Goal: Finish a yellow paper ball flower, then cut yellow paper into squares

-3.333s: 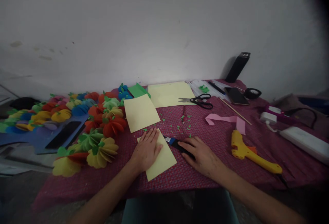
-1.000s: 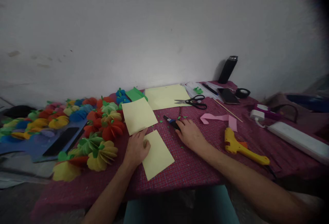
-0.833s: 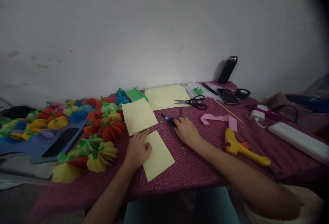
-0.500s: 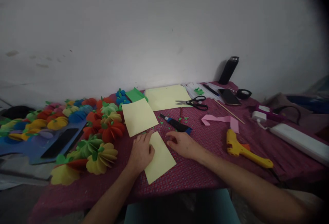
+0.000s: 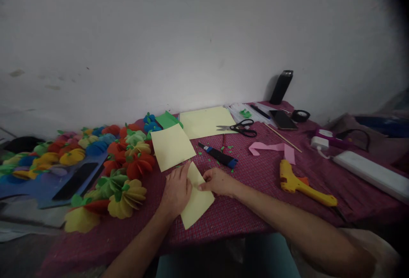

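Head: left hand point(image 5: 176, 189), right hand point(image 5: 219, 181) touching one sheet point(image 5: 195, 206); one cutter point(image 5: 220, 156) beyond

Craft workspace: cloth-covered table point(image 5: 236, 220) against scuffed wall point(image 5: 204, 35), paper ornaments point(image 5: 140, 163), scissors point(image 5: 235, 128), cutter point(image 5: 220, 156), glue gun point(image 5: 291, 182), yellow sheet point(image 5: 195, 210).

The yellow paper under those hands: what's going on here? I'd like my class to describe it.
A person's left hand rests on a piece of yellow paper, while the right hand pinches its right edge, thumb on top. A knife lies unheld just beyond them, near some green scraps. Farther back, scissors lie open on larger yellow sheets. Colourful paper shapes crowd the left side, and a glue gun lies to the right.
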The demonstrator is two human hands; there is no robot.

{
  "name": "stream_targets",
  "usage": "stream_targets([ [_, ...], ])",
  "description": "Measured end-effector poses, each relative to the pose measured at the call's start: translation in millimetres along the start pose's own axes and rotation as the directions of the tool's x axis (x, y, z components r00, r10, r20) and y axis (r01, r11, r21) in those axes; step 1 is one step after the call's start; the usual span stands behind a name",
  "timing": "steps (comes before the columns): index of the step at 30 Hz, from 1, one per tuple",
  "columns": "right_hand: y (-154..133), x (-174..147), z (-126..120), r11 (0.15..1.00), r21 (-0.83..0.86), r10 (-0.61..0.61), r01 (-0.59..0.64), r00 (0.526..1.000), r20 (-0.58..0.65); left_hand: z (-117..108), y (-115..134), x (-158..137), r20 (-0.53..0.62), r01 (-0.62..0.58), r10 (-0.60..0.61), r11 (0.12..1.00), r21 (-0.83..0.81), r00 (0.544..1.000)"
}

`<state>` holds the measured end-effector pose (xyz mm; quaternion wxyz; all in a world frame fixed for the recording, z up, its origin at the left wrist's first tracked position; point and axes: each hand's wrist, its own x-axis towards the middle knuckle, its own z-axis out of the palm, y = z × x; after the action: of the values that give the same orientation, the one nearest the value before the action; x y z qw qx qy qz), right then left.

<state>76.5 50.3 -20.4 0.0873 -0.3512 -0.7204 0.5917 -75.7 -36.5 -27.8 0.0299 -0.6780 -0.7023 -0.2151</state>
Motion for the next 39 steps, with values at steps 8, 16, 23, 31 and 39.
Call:
stream_targets([
  [8,2.1,-1.8,-35.7,0.992,0.033,-0.121,0.124,0.99,-0.066,-13.5,9.8,2.6,-0.272,-0.032,-0.019,0.982,-0.184,0.962],
  [16,11.9,3.4,-67.0,0.965,0.134,-0.208,0.227,0.967,-0.146,-11.6,29.0,37.0,-0.147,0.22,-0.504,0.596,-0.772,0.851],
  [23,10.2,-3.2,-67.3,0.96,0.124,-0.239,0.253,0.964,-0.117,0.0,25.5,46.7,0.162,0.232,-0.451,0.104,-0.967,0.878],
  [31,12.0,0.0,-65.5,0.971,0.112,-0.188,0.209,0.967,-0.172,1.0,24.3,42.3,0.207,0.292,-0.417,0.15,-0.945,0.885],
  [39,8.6,0.1,-78.3,0.958,0.212,-0.097,0.193,0.915,-0.391,2.3,16.6,44.8,0.154,0.308,-0.514,0.228,-0.924,0.844],
])
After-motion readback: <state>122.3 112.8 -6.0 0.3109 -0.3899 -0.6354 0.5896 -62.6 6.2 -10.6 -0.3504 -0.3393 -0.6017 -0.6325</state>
